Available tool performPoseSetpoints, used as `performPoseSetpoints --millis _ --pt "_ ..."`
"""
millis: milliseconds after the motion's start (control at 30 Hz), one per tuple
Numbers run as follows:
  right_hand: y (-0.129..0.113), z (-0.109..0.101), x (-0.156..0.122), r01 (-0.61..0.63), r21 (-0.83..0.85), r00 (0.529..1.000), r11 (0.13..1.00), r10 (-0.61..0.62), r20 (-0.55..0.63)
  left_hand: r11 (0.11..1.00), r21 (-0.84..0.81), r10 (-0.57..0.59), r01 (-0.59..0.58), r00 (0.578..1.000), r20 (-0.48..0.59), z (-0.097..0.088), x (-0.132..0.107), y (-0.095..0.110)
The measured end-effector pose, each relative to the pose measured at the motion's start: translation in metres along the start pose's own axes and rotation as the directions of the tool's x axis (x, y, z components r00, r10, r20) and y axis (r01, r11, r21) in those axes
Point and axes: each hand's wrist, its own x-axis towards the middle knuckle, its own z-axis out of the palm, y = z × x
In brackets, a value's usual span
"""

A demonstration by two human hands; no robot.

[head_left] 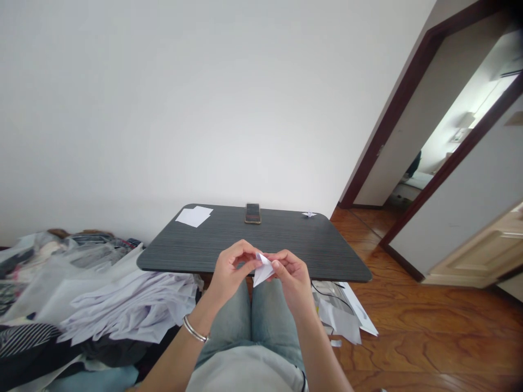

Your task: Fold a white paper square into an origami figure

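Note:
Between my two hands is a small piece of folded white paper (pixel 262 270), held over my lap at the table's front edge. My left hand (pixel 233 268) pinches its left side between thumb and fingers. The right side is gripped by my right hand (pixel 291 271), thumb on top and fingers curled behind. One corner of the paper points down and left; the fingers partly cover its folds. A dark wood-grain table (pixel 196 247) lies just beyond both hands.
Flat white paper sheets (pixel 195 216) lie at the table's back left. A phone (pixel 253 213) rests at the back middle, and a small folded paper piece (pixel 309 214) at the back right. Clothes and fabric (pixel 131 305) are piled on the left; papers (pixel 341 321) lie below right.

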Motion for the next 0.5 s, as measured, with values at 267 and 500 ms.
performPoseSetpoints --millis 267,500 --pt "0.0028 0.0000 0.0018 -0.013 0.089 0.997 0.996 0.019 -0.070 0.981 -0.085 -0.187 0.174 0.965 -0.184 0.0076 -0.0010 -0.0041" --pt "0.0067 -0.0002 0.0038 0.062 0.037 0.995 0.997 -0.059 -0.086 0.854 -0.277 -0.440 0.440 0.896 0.064 0.0113 -0.0047 0.0029"
